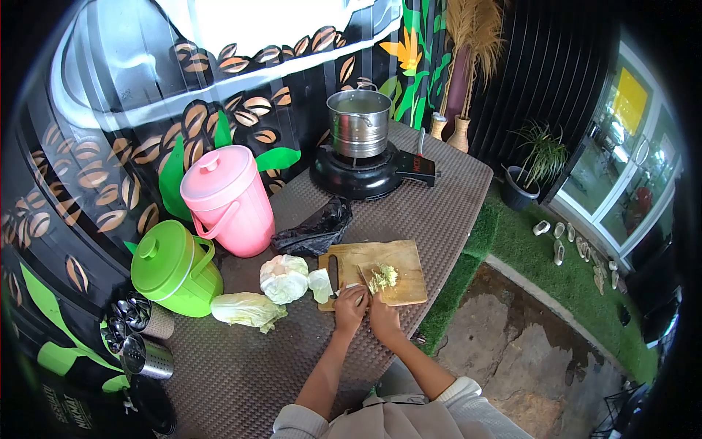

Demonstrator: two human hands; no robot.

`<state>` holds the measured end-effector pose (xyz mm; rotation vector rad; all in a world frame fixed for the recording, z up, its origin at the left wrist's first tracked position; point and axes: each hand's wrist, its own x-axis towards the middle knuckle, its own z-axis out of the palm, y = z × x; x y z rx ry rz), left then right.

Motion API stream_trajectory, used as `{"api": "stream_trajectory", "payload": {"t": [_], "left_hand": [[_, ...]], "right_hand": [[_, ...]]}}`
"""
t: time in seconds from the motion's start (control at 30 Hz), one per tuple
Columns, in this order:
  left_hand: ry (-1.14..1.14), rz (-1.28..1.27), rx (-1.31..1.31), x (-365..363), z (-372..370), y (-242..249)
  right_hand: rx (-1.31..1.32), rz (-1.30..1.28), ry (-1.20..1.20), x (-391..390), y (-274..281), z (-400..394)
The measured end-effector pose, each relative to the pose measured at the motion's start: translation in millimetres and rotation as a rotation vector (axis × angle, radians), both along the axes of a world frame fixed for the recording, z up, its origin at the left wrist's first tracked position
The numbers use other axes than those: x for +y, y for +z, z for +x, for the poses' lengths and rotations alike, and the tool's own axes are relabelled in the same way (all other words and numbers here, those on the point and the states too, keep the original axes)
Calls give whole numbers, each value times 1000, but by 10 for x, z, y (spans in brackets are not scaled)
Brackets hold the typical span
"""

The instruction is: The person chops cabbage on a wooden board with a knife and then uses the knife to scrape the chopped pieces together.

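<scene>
A wooden cutting board (402, 254) lies near the table's front edge with a small heap of finely chopped pale green cabbage (384, 276) on it. My right hand (383, 319) is closed around a knife (363, 277); the blade points away from me, just left of the heap, and the handle is hidden in the fist. Beside it, my left hand (352, 307) presses its bent fingers on a pale piece of cabbage, mostly covered by the hand. A loose cabbage leaf piece (320, 284) rests at the board's left edge. Farther left sit a round cabbage (284, 279) and a napa cabbage (249, 311).
Behind the board lies a black plastic bag (313, 229). A steel pot (359, 124) stands on a black portable stove (356, 178) at the back. Pink (232, 197) and green (175, 271) lidded buckets and a metal utensil holder (148, 357) line the left side.
</scene>
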<state>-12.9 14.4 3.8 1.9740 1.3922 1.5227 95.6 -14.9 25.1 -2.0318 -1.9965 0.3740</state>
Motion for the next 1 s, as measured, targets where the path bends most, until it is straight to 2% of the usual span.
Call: {"api": "stream_trajectory", "payload": {"t": [0.2, 0.37, 0.6, 0.8, 0.87, 1.0], "left_hand": [[7, 10, 32, 7, -7, -13], [9, -6, -17, 17, -7, -69], [-14, -13, 12, -10, -17, -30], [23, 34, 26, 9, -6, -90], [20, -12, 31, -4, -4, -32], [7, -8, 6, 12, -17, -66]], "right_hand": [[20, 42, 119, 98, 78, 109], [-31, 30, -20, -35, -54, -82], [38, -38, 73, 58, 162, 27], [3, -29, -18, 24, -10, -41], [134, -51, 12, 140, 55, 37], [37, 14, 125, 27, 72, 100]]}}
